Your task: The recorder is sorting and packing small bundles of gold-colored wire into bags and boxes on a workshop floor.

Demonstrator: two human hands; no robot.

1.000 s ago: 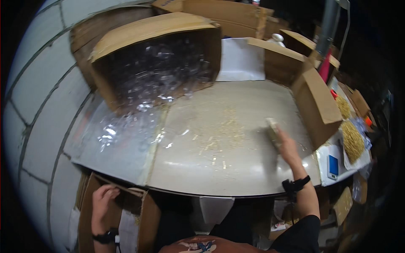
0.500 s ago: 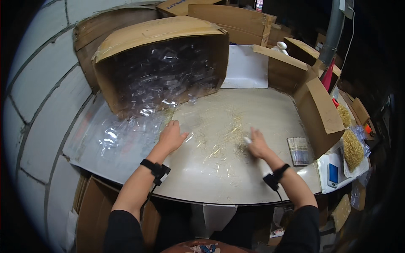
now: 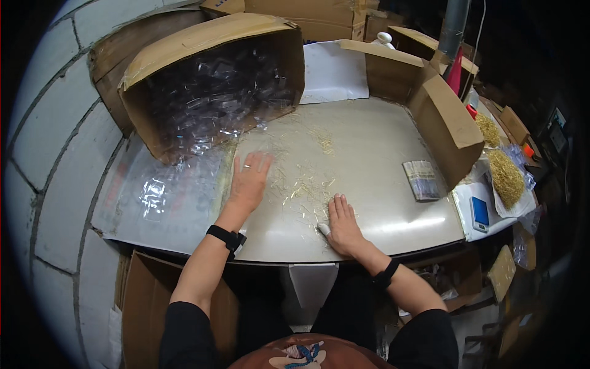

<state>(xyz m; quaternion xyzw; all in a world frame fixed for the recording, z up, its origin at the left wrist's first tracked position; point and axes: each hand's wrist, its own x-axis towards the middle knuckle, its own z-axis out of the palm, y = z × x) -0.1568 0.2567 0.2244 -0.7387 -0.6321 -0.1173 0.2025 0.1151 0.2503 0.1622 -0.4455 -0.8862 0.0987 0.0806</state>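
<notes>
Both bare hands are over the pale table [image 3: 381,147], and neither grasps anything that I can see. The left hand [image 3: 249,184] is released, palm down, its fingers pointing away from the body and a little blurred; I can't tell whether the palm presses on the surface. The right hand [image 3: 344,227] is unclenched too, laid flat near the table's front edge, with a white covering [image 3: 322,229] on its thumb. Thin gold-coloured slivers [image 3: 304,187] lie loose between the two hands, some just beside the right one, and a small cluster of them sits farther back. Beyond the left hand, a big cardboard box [image 3: 209,31] lies on its side, its mouth toward the person, holding many clear plastic pieces [image 3: 221,92]. Over to the right, a greyish bundle [image 3: 422,180] rests on the table near a cardboard wall [image 3: 452,126]. Past the right-hand edge I see a small scale [image 3: 480,212] with a blue face, near a gold-coloured heap [image 3: 506,172]. Each wrist wears a black band [image 3: 386,273]
</notes>
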